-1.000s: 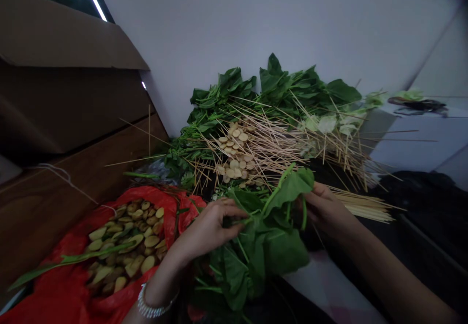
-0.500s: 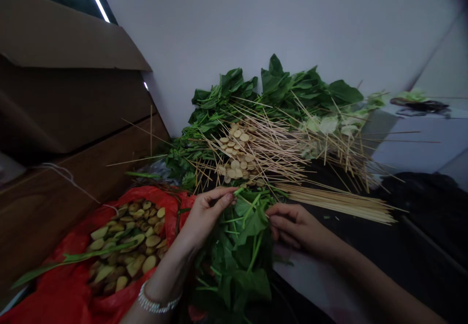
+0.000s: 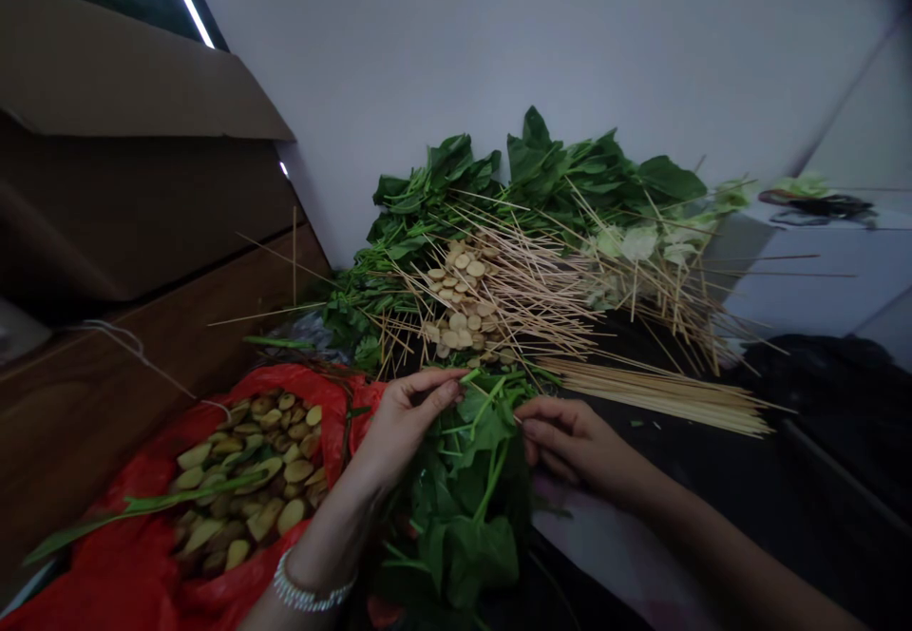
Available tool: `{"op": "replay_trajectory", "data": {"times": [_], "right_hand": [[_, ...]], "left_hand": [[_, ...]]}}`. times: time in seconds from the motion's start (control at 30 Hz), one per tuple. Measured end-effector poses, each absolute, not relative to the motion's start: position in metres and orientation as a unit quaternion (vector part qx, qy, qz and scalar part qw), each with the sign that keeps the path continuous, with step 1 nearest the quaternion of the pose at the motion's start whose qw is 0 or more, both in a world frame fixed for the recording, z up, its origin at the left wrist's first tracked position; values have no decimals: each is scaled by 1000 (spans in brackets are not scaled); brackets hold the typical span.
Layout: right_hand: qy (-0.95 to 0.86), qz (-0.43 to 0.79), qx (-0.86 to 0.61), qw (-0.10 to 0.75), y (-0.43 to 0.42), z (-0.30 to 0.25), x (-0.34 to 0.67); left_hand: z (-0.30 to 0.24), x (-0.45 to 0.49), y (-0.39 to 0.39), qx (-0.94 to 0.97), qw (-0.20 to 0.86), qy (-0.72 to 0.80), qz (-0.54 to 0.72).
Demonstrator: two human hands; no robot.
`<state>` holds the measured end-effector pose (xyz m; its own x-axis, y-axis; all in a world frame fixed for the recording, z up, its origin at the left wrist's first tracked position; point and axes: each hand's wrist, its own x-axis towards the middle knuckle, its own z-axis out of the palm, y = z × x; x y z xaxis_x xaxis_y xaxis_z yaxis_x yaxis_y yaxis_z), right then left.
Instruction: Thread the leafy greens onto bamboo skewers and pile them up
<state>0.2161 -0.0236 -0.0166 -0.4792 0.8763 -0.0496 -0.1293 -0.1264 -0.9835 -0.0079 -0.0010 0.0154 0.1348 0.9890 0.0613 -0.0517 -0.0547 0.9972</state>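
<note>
A bunch of leafy green stems [image 3: 470,498] lies in front of me, its leaves hanging toward the bottom of the view. My left hand [image 3: 406,427] pinches thin stems at the top of the bunch. My right hand [image 3: 574,436] comes in from the right, with its fingertips closed on stems from the other side. Just beyond my hands lies a loose heap of wooden skewers [image 3: 527,303], with pale sliced rounds [image 3: 460,303] on it. A bundle of bamboo skewers [image 3: 662,398] lies to the right of my right hand.
A red plastic bag [image 3: 142,507] of pale yellow slices [image 3: 249,488] sits by my left wrist. More leafy greens [image 3: 541,170] are piled against a white wall [image 3: 570,42]. A wooden panel [image 3: 85,393] and cardboard [image 3: 128,70] stand left; dark cloth [image 3: 826,374] lies right.
My right hand has moved left from the raised leaves to the stems, and my left hand has risen. The large leaves have dropped lower, and more of the skewer bundle shows.
</note>
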Motion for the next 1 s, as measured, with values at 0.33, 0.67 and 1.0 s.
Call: {"op": "replay_trajectory", "data": {"times": [0.33,0.67,1.0], "right_hand": [[-560,634,-371,382,-26,-14,212],[-558,608,-402,396,-30,-12,206],[-561,597,-413,398,-31,-13,206]], "left_hand": [[16,-9,0,557,504,445,488],[14,-4,-2,498,521,466,513],[13,-5,0,486,529,461,521]]}}
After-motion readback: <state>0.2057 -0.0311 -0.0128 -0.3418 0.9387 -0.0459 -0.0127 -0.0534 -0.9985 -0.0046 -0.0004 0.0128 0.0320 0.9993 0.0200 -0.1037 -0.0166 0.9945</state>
